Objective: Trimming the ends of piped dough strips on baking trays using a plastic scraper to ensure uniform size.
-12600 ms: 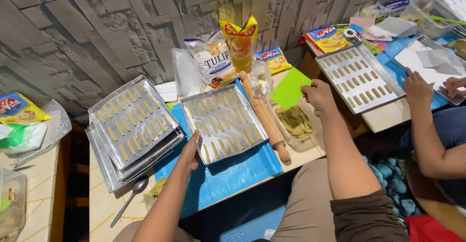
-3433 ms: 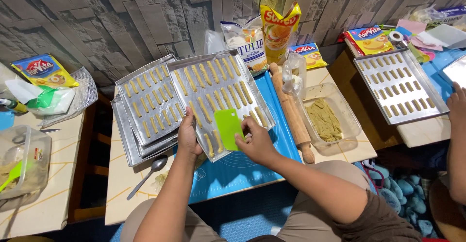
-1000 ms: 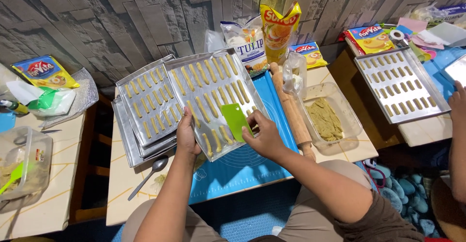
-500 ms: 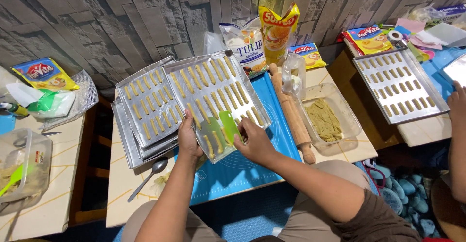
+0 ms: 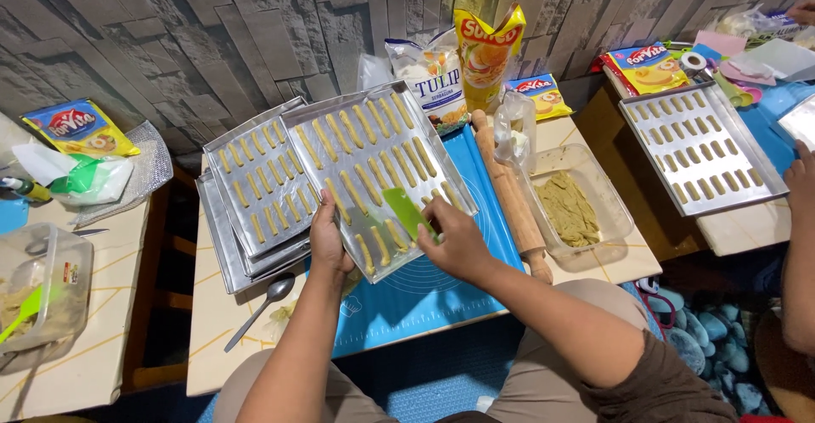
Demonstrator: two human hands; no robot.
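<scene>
Since half a second back the green scraper [image 5: 407, 212] has slid a bit toward the near edge of the baking tray [image 5: 373, 109], and the tray itself hasn't really budged. Right hand [image 5: 456, 240] is pinched around the scraper's near end, blade angled down onto the tray among the dough sticks [image 5: 367, 184] at the near right corner. Left hand [image 5: 328, 243] is clamped on the tray's near left edge, thumb on top, fingers mostly hidden underneath. That tray sits tilted over the blue mat [image 5: 424, 283], overlapping a stack of filled trays [image 5: 255, 187] on the left. Rolling pin [image 5: 512, 194] lies just right of it, next to a clear tub of dough [image 5: 573, 207]. Spoon [image 5: 260, 309] rests near the left wrist.
</scene>
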